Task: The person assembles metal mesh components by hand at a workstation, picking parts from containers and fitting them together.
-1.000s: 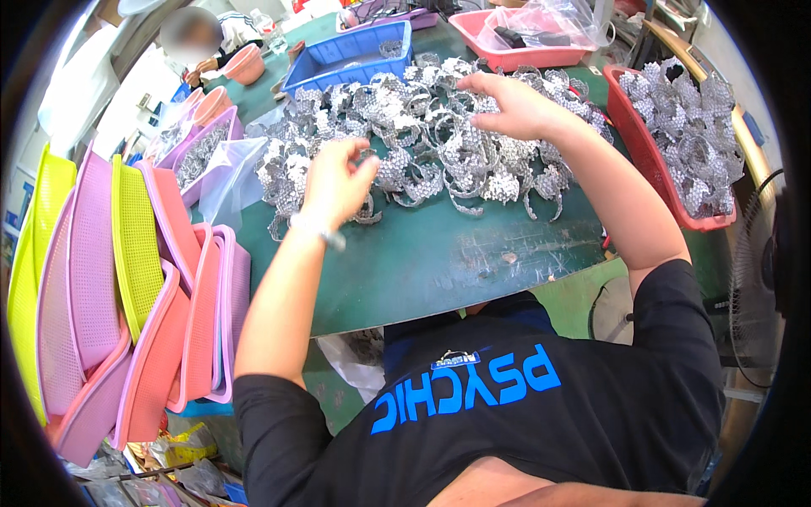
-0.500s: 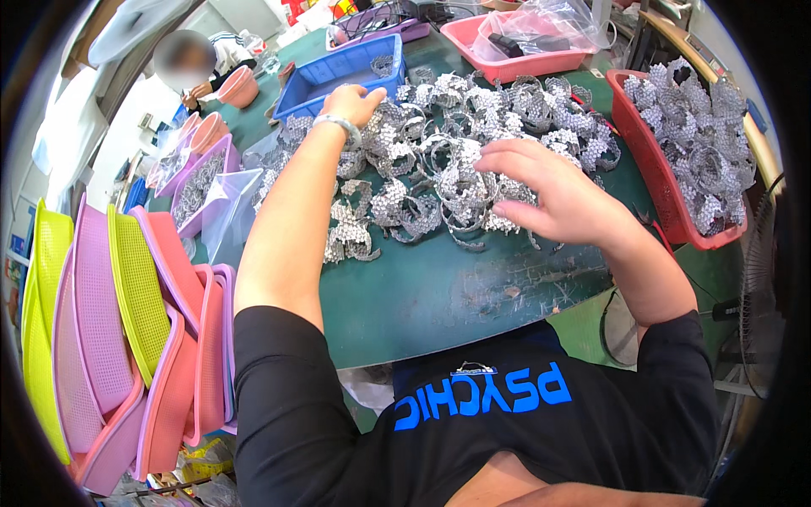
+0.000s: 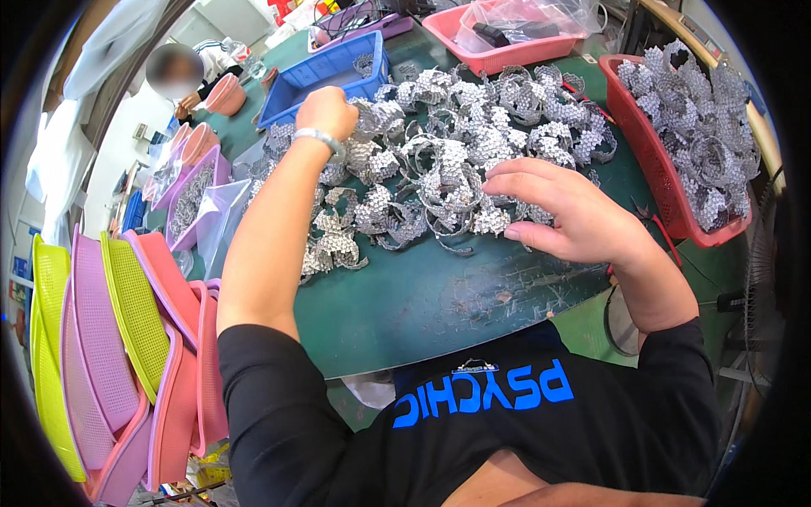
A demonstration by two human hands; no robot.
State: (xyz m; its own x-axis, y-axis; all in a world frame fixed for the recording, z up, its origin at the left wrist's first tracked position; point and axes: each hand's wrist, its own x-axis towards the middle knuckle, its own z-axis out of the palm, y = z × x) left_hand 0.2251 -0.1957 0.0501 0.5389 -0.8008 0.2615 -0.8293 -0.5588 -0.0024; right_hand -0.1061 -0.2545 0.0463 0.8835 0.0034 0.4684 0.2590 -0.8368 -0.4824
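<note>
Sorting through the heap of silver bands (image 3: 456,160) spread over the green table (image 3: 439,296), from the look of it. Left hand (image 3: 328,110) far out at 11 o'clock, fist closed on a band at the heap's far edge beside the blue tray (image 3: 325,72). Right hand (image 3: 562,207) at 3 o'clock, flat and spread, fingertips resting on the near bands, gripping nothing. Red basket (image 3: 655,165) of bands further right. Next, probably: drawing the gripped band clear without dragging its tangled neighbours. Half a second back, left much the same, right nearer the middle; now shifted slightly rightward.

Two hands (image 3: 329,110), one blue tray (image 3: 325,72), two red baskets (image 3: 659,160).
</note>
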